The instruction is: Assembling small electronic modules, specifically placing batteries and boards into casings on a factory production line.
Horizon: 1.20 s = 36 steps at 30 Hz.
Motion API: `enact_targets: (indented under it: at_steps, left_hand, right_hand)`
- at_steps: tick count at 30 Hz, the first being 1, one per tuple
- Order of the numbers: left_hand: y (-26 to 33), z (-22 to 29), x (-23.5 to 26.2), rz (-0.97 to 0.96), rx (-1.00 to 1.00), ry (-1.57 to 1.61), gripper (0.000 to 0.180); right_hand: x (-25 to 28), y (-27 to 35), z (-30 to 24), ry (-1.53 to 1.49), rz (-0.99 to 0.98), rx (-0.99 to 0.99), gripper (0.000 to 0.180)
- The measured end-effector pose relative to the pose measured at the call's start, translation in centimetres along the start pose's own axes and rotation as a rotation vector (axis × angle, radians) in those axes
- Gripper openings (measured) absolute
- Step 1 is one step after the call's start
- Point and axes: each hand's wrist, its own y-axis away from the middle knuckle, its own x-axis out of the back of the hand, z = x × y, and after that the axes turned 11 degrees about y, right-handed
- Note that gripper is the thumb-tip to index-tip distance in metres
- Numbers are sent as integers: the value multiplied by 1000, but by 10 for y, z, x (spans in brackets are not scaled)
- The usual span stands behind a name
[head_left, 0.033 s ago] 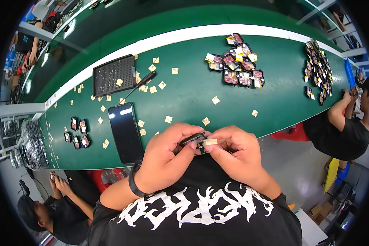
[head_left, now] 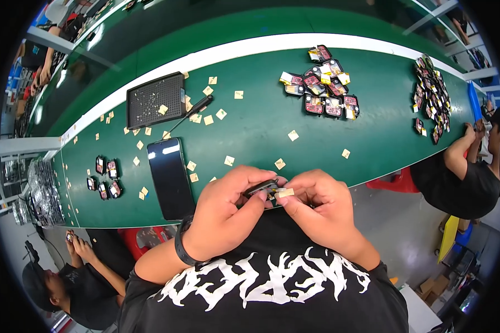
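barely shifted since the earlier frame, with only a faint slide of the green surface (head_left: 255,125) across the view and no clear change in the pose of either hand. in the left hand (head_left: 225,202), grasped with thumb below and fingers above, a small black casing (head_left: 256,189), partly covered by that grip. in the right hand (head_left: 319,202), pinched at the thumb and fingertips, a pale rectangular tab (head_left: 286,192), just right of the casing and slightly lower in the view. held nearly end to end: casing with its long axis slanting up toward the right, tab closer to level. between them, something thin and yellowish, too small to make out; cannot tell whether touching. nearest the casing's right end, the right hand's fingertips. both held by the near edge, close to the chest. left of the left hand, a dark-screened phone (head_left: 169,177), long axis running away from the body. farther off, a screwdriver (head_left: 203,104) beside a black perforated tray (head_left: 172,94). ahead of the right hand, well apart, a heap of similar units (head_left: 313,104).
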Motion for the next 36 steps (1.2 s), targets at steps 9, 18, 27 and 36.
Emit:
enact_targets:
  at_steps: [9, 18, 27, 36]
  left_hand:
    - [2, -7, 0, -47, -2, 45, 31]
    - [7, -15, 3, -71, 26, 195, 36]
    - [9, -15, 12, -112, 99, 287, 33]
    - [9, -18, 23, 103, 217, 488, 41]
  right_hand:
    - [-3, 0, 6, 194, 73, 144, 13]
    - [-9, 2, 17, 133, 89, 15, 14]
    - [-10, -11, 14, -195, -39, -291, 24]
    - [-10, -15, 11, -48, -34, -212, 23]
